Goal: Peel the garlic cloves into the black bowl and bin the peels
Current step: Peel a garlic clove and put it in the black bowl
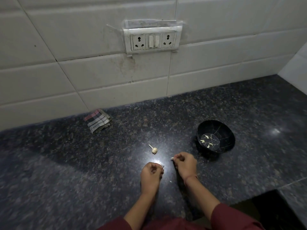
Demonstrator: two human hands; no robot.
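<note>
1. The right hand [184, 165] pinches a small pale garlic clove [172, 158] at its fingertips, just left of the round black bowl [227, 130], which holds several peeled cloves [206, 137].
2. The left hand [152, 173] is curled and seems to nip thin papery peel [162, 166]. Blur prevents certainty.
3. A small garlic bulb [154, 150] with a stalk lies on the dark speckled granite counter [66, 163], ahead of both hands.
4. Risks: the slick clove could slip and skid across the polished stone, missing the bowl. Light peel could drift away unbinned. No bin is in view.
</note>
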